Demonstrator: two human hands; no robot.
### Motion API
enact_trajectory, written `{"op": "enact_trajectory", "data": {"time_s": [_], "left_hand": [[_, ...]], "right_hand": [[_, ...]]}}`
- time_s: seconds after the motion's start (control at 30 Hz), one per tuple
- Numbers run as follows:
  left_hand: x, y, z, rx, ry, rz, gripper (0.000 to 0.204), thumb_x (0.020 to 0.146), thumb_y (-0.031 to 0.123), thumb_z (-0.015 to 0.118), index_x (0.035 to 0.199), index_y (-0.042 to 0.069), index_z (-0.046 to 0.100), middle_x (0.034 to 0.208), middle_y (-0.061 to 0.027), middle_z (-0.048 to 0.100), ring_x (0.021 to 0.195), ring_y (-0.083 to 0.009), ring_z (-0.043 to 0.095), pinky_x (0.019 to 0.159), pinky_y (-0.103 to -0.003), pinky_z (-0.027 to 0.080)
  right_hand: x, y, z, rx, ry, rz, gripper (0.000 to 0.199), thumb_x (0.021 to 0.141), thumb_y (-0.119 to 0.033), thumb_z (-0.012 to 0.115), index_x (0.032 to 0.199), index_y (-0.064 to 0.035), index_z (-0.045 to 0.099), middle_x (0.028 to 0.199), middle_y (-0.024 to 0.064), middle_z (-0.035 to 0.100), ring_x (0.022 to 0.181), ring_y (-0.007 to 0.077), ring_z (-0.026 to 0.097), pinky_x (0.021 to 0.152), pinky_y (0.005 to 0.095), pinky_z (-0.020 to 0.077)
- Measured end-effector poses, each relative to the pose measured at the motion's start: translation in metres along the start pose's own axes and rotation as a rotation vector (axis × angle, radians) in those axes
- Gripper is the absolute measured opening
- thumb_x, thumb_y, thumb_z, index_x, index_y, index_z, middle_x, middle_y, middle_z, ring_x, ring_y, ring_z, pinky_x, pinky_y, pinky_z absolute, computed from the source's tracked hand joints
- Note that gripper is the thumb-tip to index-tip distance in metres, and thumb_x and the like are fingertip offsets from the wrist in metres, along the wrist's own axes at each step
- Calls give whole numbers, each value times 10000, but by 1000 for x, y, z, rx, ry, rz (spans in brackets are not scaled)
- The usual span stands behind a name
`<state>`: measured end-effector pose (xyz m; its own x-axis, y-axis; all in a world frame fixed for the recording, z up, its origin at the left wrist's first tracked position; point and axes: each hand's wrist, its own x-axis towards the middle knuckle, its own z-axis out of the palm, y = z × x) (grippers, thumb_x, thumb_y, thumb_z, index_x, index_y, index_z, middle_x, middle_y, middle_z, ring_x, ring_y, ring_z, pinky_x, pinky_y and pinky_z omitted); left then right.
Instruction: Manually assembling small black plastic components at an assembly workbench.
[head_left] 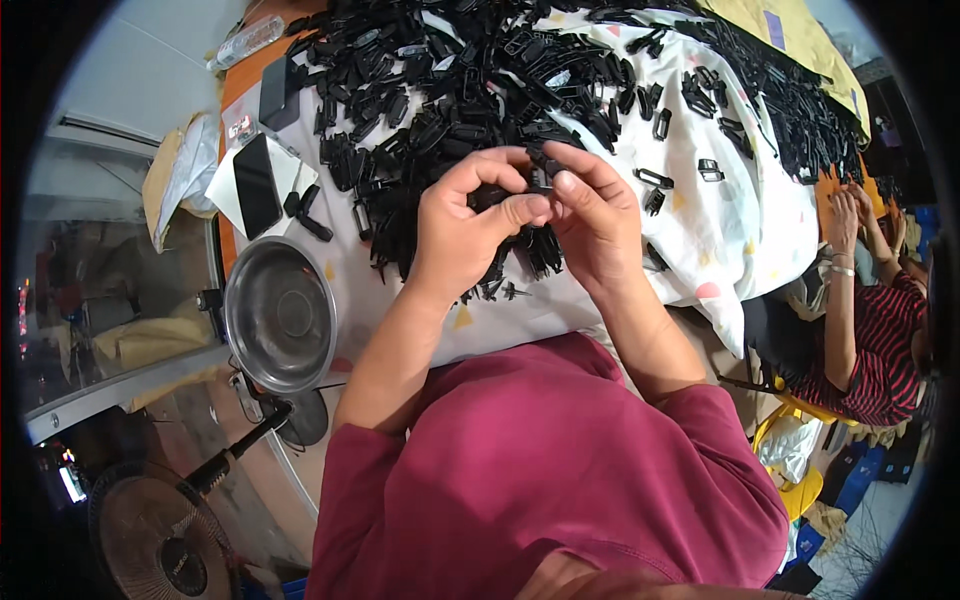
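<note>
Close together over the table's near edge, both hands have their fingers closed. My left hand (465, 220) pinches with thumb and forefinger around a small black plastic part (541, 178). On its other side my right hand (602, 222) grips it with thumb and fingertips. Most of the part is hidden by the fingers, and whether it is one piece or two I cannot tell. Just beyond the hands spreads a big heap of similar black plastic pieces (450, 100). A few loose frame-shaped black pieces (654, 179) lie right of my right hand on the white patterned cloth (770, 230).
At left stand a metal bowl (280, 315), a dark phone (257, 185) on white card, another dark flat device (279, 92) and a clear bottle (245, 42). A fan (165, 535) is at lower left. A person in a striped shirt (875, 350) works at the right.
</note>
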<state>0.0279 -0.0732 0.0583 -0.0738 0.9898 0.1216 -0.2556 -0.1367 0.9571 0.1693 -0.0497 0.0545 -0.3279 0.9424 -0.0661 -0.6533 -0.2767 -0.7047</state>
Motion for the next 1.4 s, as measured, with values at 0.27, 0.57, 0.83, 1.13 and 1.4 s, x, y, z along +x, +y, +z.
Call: {"op": "enact_trajectory", "data": {"time_s": [0.27, 0.57, 0.83, 1.13, 1.4], "left_hand": [[-12, 9, -5, 52, 57, -43, 314, 738, 78, 719, 1023, 4, 608, 796, -10, 575, 608, -59, 507, 533, -174, 429], [-9, -1, -20, 560, 4, 432, 275, 720, 99, 743, 958, 16, 632, 844, -10, 630, 689, -76, 573, 603, -196, 461], [-24, -14, 7, -189, 222, -222, 291, 798, 138, 673, 1040, -11, 610, 815, -13, 609, 573, -35, 488, 512, -166, 394], [-78, 12, -56, 675, 438, 302, 204, 740, -40, 637, 936, 17, 634, 820, -59, 616, 635, -101, 554, 574, -233, 455], [-88, 24, -145, 2044, 585, 77, 213, 742, 230, 671, 932, 134, 666, 961, -50, 609, 850, -275, 570, 744, -381, 453]], "right_hand": [[-8, -8, -5, -960, -132, -514, 288, 811, -3, 607, 1094, 35, 576, 950, 125, 615, 795, 163, 598, 670, 230, 477], [-9, -31, -1, -1449, -329, -775, 326, 667, 47, 659, 980, -39, 634, 849, 86, 608, 689, 233, 577, 579, 303, 473], [-18, 13, -8, -1410, -149, -846, 378, 726, 35, 667, 1091, -18, 584, 908, 99, 594, 774, 193, 575, 605, 249, 468], [-9, 12, -2, -1278, -208, -273, 256, 763, -141, 690, 947, 2, 584, 863, 81, 611, 690, 153, 578, 598, 269, 473], [41, 13, -10, -2144, -25, -319, 278, 702, -196, 678, 900, -18, 598, 857, 120, 617, 824, 284, 586, 687, 348, 477]]}}
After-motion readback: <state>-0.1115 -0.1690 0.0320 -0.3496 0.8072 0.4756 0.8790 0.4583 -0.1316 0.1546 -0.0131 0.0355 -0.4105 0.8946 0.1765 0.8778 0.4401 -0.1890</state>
